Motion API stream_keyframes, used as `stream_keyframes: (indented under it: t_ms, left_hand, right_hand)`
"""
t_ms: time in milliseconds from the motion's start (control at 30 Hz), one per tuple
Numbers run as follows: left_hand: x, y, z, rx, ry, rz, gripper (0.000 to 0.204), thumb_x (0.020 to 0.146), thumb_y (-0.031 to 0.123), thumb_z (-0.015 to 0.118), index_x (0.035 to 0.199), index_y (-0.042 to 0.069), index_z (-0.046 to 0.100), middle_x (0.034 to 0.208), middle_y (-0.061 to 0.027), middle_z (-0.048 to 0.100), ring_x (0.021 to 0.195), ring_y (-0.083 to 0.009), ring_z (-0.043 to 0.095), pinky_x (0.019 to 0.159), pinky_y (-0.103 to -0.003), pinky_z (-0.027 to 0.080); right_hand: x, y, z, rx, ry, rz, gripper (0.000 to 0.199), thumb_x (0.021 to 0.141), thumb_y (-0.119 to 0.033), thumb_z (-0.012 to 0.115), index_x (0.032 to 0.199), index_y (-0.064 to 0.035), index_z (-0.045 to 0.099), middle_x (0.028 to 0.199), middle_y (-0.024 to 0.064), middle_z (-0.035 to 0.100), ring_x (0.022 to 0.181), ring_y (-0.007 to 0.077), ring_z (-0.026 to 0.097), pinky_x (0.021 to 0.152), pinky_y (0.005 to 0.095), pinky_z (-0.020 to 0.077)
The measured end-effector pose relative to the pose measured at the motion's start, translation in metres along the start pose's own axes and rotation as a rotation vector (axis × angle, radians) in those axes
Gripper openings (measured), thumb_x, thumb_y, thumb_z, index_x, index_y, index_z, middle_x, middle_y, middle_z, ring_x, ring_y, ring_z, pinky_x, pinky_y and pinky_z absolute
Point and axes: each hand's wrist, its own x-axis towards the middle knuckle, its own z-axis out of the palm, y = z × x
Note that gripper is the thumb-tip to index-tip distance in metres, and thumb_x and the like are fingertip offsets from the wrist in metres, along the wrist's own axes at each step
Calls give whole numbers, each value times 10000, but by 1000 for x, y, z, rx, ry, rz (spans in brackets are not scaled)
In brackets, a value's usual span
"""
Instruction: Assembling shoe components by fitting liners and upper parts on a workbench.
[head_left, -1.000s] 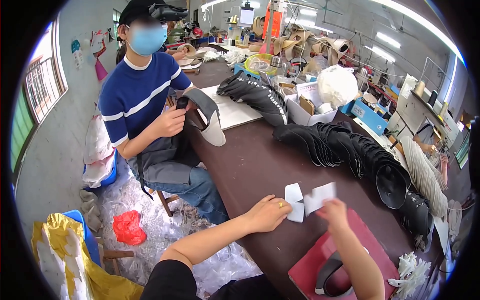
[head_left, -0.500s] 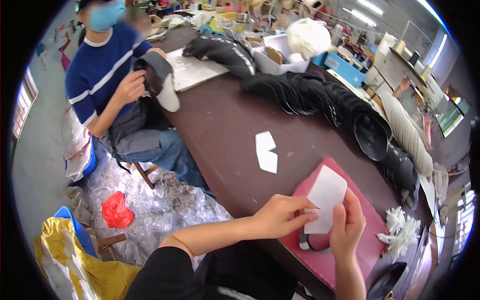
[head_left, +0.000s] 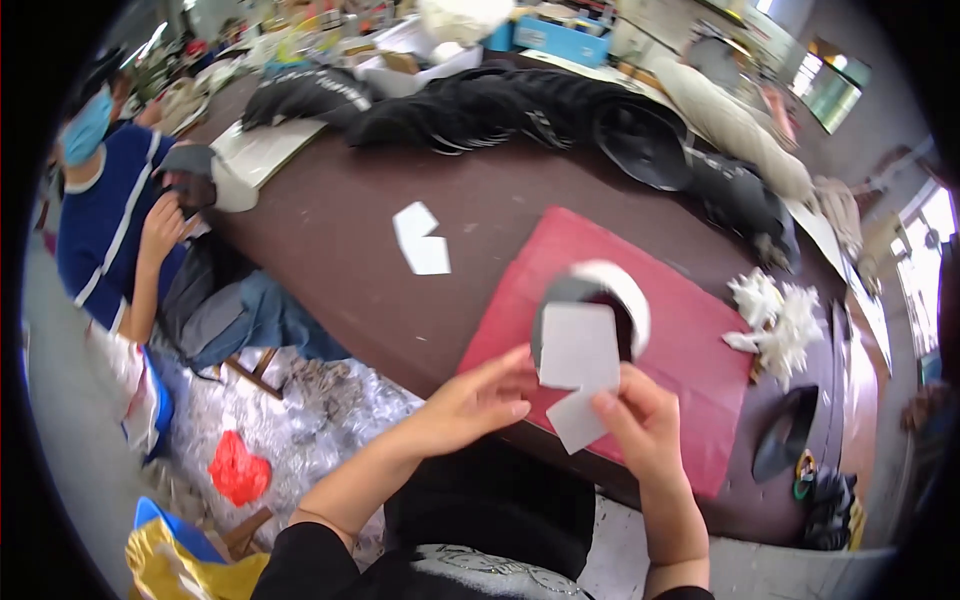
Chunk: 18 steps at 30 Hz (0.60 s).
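A pale notched cut piece [head_left: 580, 345], thin and stiff-looking like card, is pinched at its lower right between the thumb and fingers of my right hand [head_left: 645, 415]. At its left edge is my left hand [head_left: 470, 400], thumb and fingers apart with nothing gripped; I cannot tell if a fingertip touches the piece. Beneath the piece, on a red-pink mat [head_left: 690, 400], lies a curved grey and white shoe-upper-like part [head_left: 632, 300], partly hidden. A similar white notched piece [head_left: 420, 240] rests on the brown table [head_left: 330, 220], beyond my left hand.
Stacked black shoe-upper-like parts [head_left: 500, 110] line the far side, beside a roll of cream material [head_left: 735, 125]. White scraps [head_left: 780, 320] and a dark curved part [head_left: 785, 435] sit at right. A seated co-worker [head_left: 110, 220] handles a grey and white part [head_left: 210, 175] at left.
My view has swung right and down. The notched piece has turned in my right hand, its notch now low. My left fingers have spread and come off its face; the curved part shows more.
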Motion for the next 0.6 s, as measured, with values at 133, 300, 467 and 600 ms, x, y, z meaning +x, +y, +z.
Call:
stream_keyframes:
  t_ms: [133,300,467,600]
  left_hand:
    - [59,18,28,-203,-80,343,485,843,-63,646,1298,14,497,1128,-96,673,990,-140,654,876,-229,503]
    - [84,64,69,-170,-151,423,374,828,-82,647,1185,4,576,1107,-95,679,957,-141,655,852,-229,509]
    - [88,82,85,-24,-236,262,367,804,-112,616,1153,1,605,1079,-114,673,959,-165,652,835,-252,520]
    - [85,88,87,84,-292,220,358,799,-81,605,1149,-5,613,1057,-115,679,946,-168,646,814,-252,512]
  right_hand:
    - [-5,-20,-19,338,308,39,62,893,15,599,922,57,634,973,82,634,806,122,542,712,230,437]
    - [-16,-26,-40,440,680,-143,93,879,29,629,970,45,642,890,45,610,734,83,497,644,202,404]
    - [-15,-36,-54,49,677,-304,176,846,58,663,1020,41,642,829,25,599,651,66,466,569,183,380]
    - [-3,-27,-57,-201,692,-466,225,825,79,679,1044,48,638,814,27,615,617,67,491,536,178,398]
